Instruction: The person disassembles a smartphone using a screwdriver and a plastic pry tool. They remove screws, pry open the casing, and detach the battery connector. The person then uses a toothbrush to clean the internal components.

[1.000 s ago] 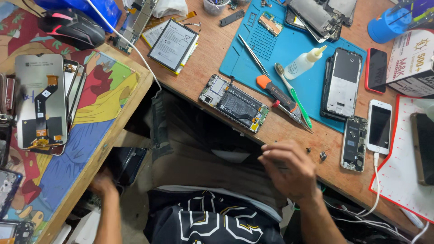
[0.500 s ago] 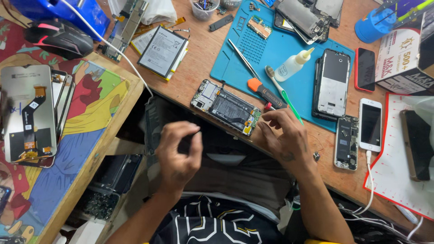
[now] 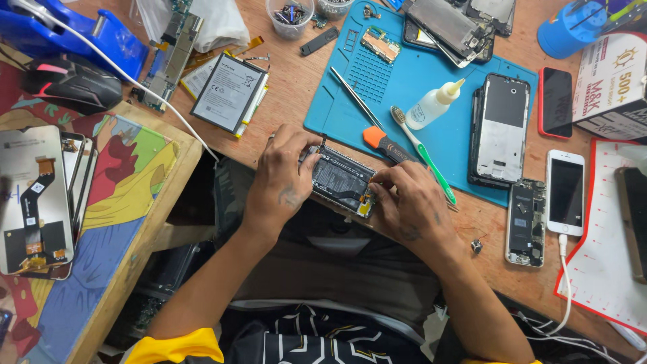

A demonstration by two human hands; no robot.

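An opened smartphone [image 3: 342, 180] with its back off lies at the near edge of the wooden workbench [image 3: 290, 101], its circuit boards showing. My left hand [image 3: 283, 176] grips its left end, fingers curled over the edge. My right hand [image 3: 408, 205] rests on its right end, fingertips pressing at the lower corner; I cannot tell if it holds a small tool. An orange-handled screwdriver [image 3: 387, 145] lies just beyond the phone.
A blue repair mat [image 3: 418, 74] holds a green toothbrush [image 3: 424, 154], a glue bottle [image 3: 435, 104], metal tweezers [image 3: 356, 98] and a phone frame [image 3: 500, 129]. A battery [image 3: 228, 92], a white phone [image 3: 566, 192] on a cable and a bare phone board [image 3: 522, 222] lie nearby. Screens [image 3: 34, 199] rest on the left table.
My left hand has risen from my lap onto the phone's left end. My right hand has shifted onto its right end. The view has closed in on the bench.
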